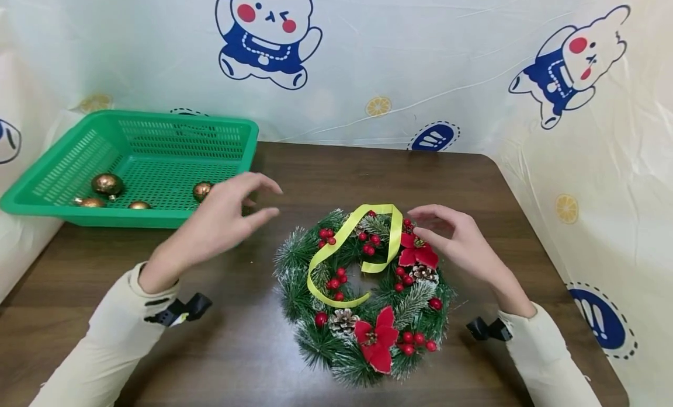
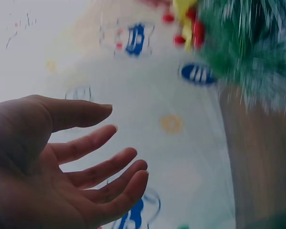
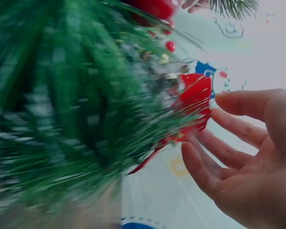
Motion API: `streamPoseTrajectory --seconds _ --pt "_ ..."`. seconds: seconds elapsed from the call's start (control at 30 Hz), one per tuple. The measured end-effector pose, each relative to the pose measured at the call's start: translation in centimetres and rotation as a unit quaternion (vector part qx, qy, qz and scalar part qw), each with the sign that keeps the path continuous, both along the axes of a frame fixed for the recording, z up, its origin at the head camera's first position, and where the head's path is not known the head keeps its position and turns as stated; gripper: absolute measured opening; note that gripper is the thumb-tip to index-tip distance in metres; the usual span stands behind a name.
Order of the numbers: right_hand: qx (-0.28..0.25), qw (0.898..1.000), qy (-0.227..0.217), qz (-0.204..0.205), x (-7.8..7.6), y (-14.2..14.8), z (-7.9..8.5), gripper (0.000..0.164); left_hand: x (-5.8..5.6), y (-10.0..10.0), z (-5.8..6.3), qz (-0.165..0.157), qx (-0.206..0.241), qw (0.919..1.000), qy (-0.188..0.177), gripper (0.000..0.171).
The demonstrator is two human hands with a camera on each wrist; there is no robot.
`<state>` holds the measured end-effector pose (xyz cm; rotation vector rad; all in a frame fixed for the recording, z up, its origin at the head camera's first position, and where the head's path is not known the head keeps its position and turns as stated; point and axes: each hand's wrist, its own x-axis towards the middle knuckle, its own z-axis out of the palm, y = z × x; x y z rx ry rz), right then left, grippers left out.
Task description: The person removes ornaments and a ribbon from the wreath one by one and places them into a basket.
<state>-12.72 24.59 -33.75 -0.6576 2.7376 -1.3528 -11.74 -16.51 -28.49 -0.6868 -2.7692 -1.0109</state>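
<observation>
A green Christmas wreath (image 1: 315, 337) with red berries, pine cones and red poinsettia flowers (image 1: 377, 340) lies on the table. Across its top and centre hole curls a loose yellow ribbon (image 1: 326, 252). My right hand (image 1: 462, 240) hovers at the wreath's upper right, fingers loosely bent beside a poinsettia (image 3: 195, 102); whether it touches the petals I cannot tell. Left of the wreath, my left hand (image 1: 223, 220) is in the air near the green basket's front right corner. Its fingers (image 2: 93, 145) are spread and relaxed, and nothing is between them.
A green plastic basket (image 1: 173, 119) stands at the back left, holding several bronze baubles (image 1: 107, 184). The brown wooden table (image 1: 236, 337) meets a white printed curtain (image 1: 357, 56) at its back and sides.
</observation>
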Motion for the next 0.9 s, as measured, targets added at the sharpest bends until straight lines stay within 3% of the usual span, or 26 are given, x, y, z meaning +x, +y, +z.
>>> streamPoseTrajectory --seconds 0.27,0.43,0.6,0.73,0.9 --pt "0.045 0.996 0.058 0.043 -1.1 -2.3 2.1 0.033 2.5 3.9 -0.5 -0.115 -0.013 0.9933 -0.002 0.029" --pt "0.1 0.991 0.037 0.076 -1.6 -3.4 1.9 0.042 3.5 5.5 -1.0 -0.156 -0.05 0.9863 -0.018 0.033" --pt "0.157 0.983 0.033 0.092 -1.7 -4.0 1.3 0.045 4.4 6.1 -2.1 -0.199 -0.106 0.9737 -0.033 0.036" --pt "0.164 0.98 0.043 0.101 -1.6 -4.1 1.1 0.041 4.7 6.3 -2.4 -0.205 -0.134 0.9692 -0.019 0.038" --pt "0.18 0.976 0.053 0.107 -1.6 -4.1 1.0 0.038 4.8 6.4 -2.3 -0.188 -0.17 0.9673 -0.003 0.042"
